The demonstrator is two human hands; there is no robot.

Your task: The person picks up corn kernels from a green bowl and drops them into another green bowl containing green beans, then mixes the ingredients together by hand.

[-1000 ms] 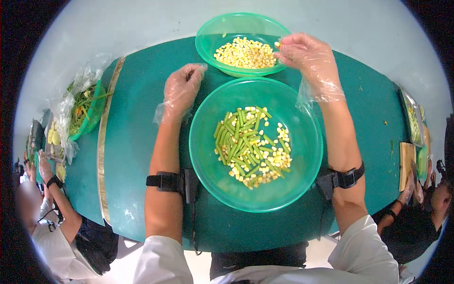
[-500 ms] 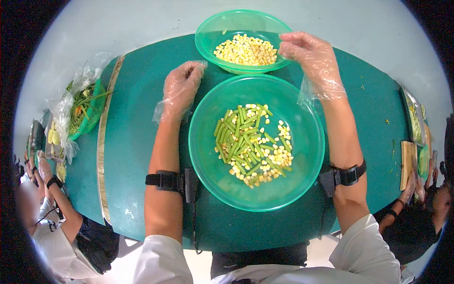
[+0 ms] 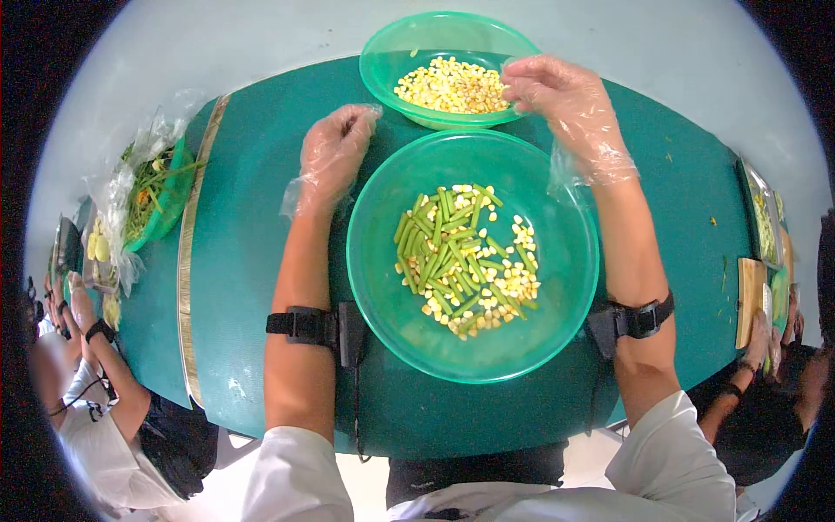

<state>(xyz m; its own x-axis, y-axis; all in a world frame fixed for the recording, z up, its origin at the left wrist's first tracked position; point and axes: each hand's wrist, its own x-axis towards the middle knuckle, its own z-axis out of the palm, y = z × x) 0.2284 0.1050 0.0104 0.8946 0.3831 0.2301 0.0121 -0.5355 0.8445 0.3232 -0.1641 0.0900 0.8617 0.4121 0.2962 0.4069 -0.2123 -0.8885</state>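
A large green bowl (image 3: 374,287) sits right in front of me and holds cut green beans mixed with corn kernels (image 3: 461,261). Behind it, touching its far rim, stands a smaller green bowl (image 3: 383,61) of corn kernels (image 3: 448,87). My left hand (image 3: 335,152), in a clear plastic glove, rests on the table just left of the large bowl with its fingers loosely bent and nothing in it. My right hand (image 3: 565,104), also gloved, hovers over the right rim of the small bowl. Its fingertips are bent down near the corn, and I see nothing held.
The teal table (image 3: 252,261) carries a plastic-wrapped green bowl of vegetable scraps (image 3: 152,196) at far left. Another person's gloved hand (image 3: 83,304) works at the left edge. At right are a wooden cutting board (image 3: 748,300), a tray (image 3: 761,222) and a second person (image 3: 765,409).
My right hand held a corn kernel at the small bowl's rim a second ago; the kernel is gone and the fingers have shifted slightly left over the rim. My left hand stays put.
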